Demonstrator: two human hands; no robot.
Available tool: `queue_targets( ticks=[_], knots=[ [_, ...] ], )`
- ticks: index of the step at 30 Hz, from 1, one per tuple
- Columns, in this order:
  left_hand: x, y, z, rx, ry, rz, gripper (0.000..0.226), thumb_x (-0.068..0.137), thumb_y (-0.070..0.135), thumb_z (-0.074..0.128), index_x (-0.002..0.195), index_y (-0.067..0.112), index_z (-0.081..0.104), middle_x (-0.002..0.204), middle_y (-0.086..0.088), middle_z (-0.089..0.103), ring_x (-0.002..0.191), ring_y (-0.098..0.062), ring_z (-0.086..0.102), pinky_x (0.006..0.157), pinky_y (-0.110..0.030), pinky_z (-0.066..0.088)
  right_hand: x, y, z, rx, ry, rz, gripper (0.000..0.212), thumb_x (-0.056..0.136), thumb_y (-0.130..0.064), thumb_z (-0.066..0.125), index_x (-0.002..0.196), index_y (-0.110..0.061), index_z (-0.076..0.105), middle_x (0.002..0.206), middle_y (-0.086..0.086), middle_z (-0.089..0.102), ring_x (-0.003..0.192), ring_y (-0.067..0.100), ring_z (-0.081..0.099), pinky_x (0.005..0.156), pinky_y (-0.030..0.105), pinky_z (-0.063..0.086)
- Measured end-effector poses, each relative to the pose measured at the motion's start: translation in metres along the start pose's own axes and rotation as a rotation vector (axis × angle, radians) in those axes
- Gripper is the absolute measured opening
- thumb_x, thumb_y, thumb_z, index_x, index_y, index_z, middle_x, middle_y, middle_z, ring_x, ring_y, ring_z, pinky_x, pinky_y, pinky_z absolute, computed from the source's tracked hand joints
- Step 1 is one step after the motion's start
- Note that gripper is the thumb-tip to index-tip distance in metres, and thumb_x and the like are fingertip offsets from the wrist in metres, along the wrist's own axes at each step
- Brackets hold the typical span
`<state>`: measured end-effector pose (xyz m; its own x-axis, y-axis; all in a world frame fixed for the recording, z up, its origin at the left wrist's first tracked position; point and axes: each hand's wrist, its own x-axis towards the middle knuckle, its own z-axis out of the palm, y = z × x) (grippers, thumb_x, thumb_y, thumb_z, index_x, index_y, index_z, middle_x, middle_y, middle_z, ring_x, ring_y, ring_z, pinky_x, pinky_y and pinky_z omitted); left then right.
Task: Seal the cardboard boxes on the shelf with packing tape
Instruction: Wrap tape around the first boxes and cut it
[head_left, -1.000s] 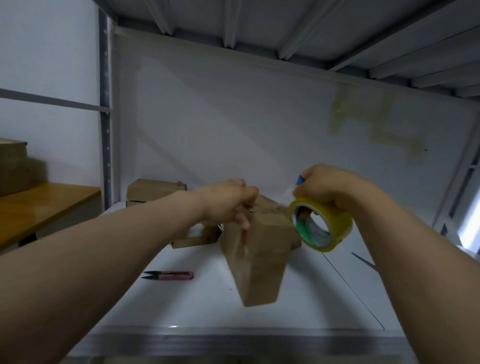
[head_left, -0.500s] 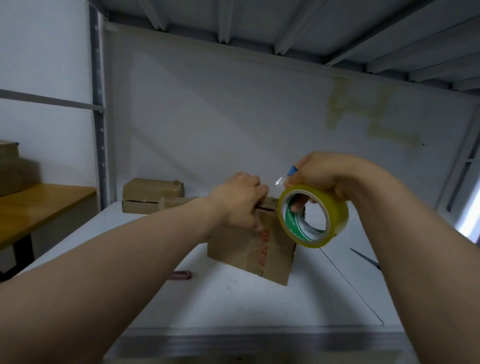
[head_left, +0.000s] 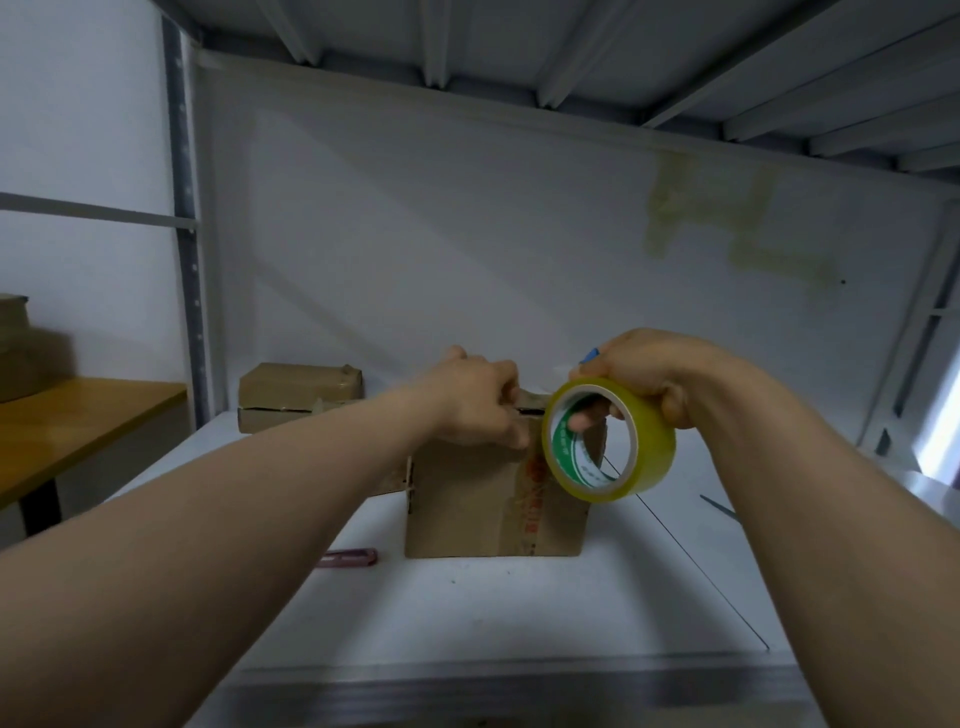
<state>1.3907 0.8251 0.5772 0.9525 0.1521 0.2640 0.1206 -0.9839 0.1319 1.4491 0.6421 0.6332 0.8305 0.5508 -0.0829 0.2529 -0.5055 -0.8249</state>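
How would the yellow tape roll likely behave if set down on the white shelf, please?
The tape roll is a round hoop, so on edge it would probably roll along the smooth shelf; laid flat it should stay. It looks stiff: the right hand grips it without visibly squashing it. Its open middle suggests it is fairly light.

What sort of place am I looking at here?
Probably a storeroom or packing area: a metal shelving bay, cardboard boxes stacked at its back, and a tape roll held at the front box.
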Motion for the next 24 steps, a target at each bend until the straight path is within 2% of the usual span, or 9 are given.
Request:
queue_targets(
  ticks=[4, 6, 9, 11, 14, 17, 19, 20, 24],
  knots=[
    [0.003, 0.000, -0.011, -0.591, -0.010, -0.102, 0.020, 0.089, 0.029, 0.062, 0.103, 0.016, 0.063, 0.114, -0.008, 0.063, 0.098, -0.020, 0.056, 0.096, -0.043, 0.049, 0.001, 0.001, 0.003, 0.015, -0.027, 0.002, 0.015, 0.096, -0.010, 0.065, 0.092, 0.003, 0.071, 0.085, 0.023, 0.075, 0.069, 0.025, 0.073, 0.043, 0.023, 0.049],
    [0.002, 0.009, -0.024, -0.849, -0.025, -0.083, 0.026, 0.095, 0.036, 0.058, 0.103, 0.013, 0.065, 0.099, -0.003, 0.065, 0.086, -0.013, 0.055, 0.083, -0.030, 0.046, 0.001, 0.000, 0.004, 0.014, -0.029, -0.008, 0.015, 0.097, -0.010, 0.063, 0.094, 0.003, 0.070, 0.086, 0.023, 0.076, 0.070, 0.025, 0.073, 0.043, 0.023, 0.049],
    [0.008, 0.016, -0.039, -0.808, -0.014, -0.086, 0.023, 0.093, 0.038, 0.066, 0.088, 0.016, 0.068, 0.091, 0.004, 0.069, 0.090, -0.012, 0.062, 0.078, -0.029, 0.042, 0.001, 0.000, 0.003, 0.046, -0.035, -0.022, 0.017, 0.100, -0.011, 0.059, 0.100, 0.004, 0.067, 0.092, 0.024, 0.076, 0.078, 0.028, 0.074, 0.047, 0.026, 0.053],
    [0.015, 0.017, -0.043, -0.739, 0.036, -0.138, 0.008, 0.091, 0.024, 0.070, 0.088, 0.017, 0.068, 0.097, 0.001, 0.070, 0.098, -0.015, 0.064, 0.078, -0.031, 0.044, 0.002, 0.002, 0.003, 0.070, -0.032, -0.027, 0.019, 0.102, -0.013, 0.057, 0.103, 0.004, 0.066, 0.092, 0.024, 0.076, 0.076, 0.028, 0.074, 0.048, 0.026, 0.053],
    [0.021, 0.016, -0.050, -0.675, 0.069, -0.193, 0.010, 0.097, 0.023, 0.064, 0.099, 0.014, 0.067, 0.105, -0.003, 0.068, 0.102, -0.017, 0.061, 0.081, -0.033, 0.047, 0.001, 0.010, 0.003, 0.077, -0.044, -0.028, 0.024, 0.104, -0.016, 0.054, 0.105, 0.004, 0.066, 0.094, 0.024, 0.075, 0.076, 0.027, 0.072, 0.051, 0.027, 0.056],
    [0.013, 0.016, -0.057, -0.745, -0.053, -0.181, 0.036, 0.096, 0.050, 0.059, 0.108, 0.016, 0.068, 0.105, 0.001, 0.069, 0.107, -0.016, 0.062, 0.094, -0.039, 0.049, 0.000, 0.016, 0.003, 0.131, -0.024, -0.055, 0.020, 0.102, -0.013, 0.055, 0.099, 0.003, 0.068, 0.094, 0.025, 0.075, 0.070, 0.024, 0.070, 0.049, 0.025, 0.055],
    [0.006, 0.019, -0.058, -0.738, -0.200, -0.157, 0.056, 0.076, 0.071, 0.062, 0.098, 0.021, 0.071, 0.102, 0.006, 0.073, 0.106, -0.013, 0.062, 0.096, -0.039, 0.047, 0.000, 0.015, 0.003, 0.154, -0.007, -0.064, 0.019, 0.100, -0.011, 0.058, 0.098, 0.004, 0.069, 0.090, 0.023, 0.075, 0.066, 0.022, 0.069, 0.046, 0.024, 0.052],
    [0.004, 0.021, -0.056, -0.723, -0.240, -0.140, 0.053, 0.069, 0.071, 0.065, 0.089, 0.023, 0.071, 0.095, 0.009, 0.074, 0.103, -0.011, 0.062, 0.093, -0.037, 0.045, 0.000, 0.013, 0.003, 0.152, -0.010, -0.063, 0.018, 0.100, -0.011, 0.060, 0.099, 0.004, 0.070, 0.090, 0.023, 0.076, 0.066, 0.021, 0.069, 0.047, 0.025, 0.054],
    [0.014, 0.027, -0.049, -0.671, -0.108, -0.169, 0.013, 0.086, 0.031, 0.076, 0.080, 0.020, 0.073, 0.088, 0.006, 0.074, 0.097, -0.015, 0.064, 0.080, -0.035, 0.042, -0.004, 0.009, 0.007, 0.198, -0.049, -0.089, 0.023, 0.101, -0.016, 0.058, 0.103, 0.006, 0.068, 0.080, 0.021, 0.075, 0.065, 0.022, 0.070, 0.064, 0.032, 0.062]
  ],
)
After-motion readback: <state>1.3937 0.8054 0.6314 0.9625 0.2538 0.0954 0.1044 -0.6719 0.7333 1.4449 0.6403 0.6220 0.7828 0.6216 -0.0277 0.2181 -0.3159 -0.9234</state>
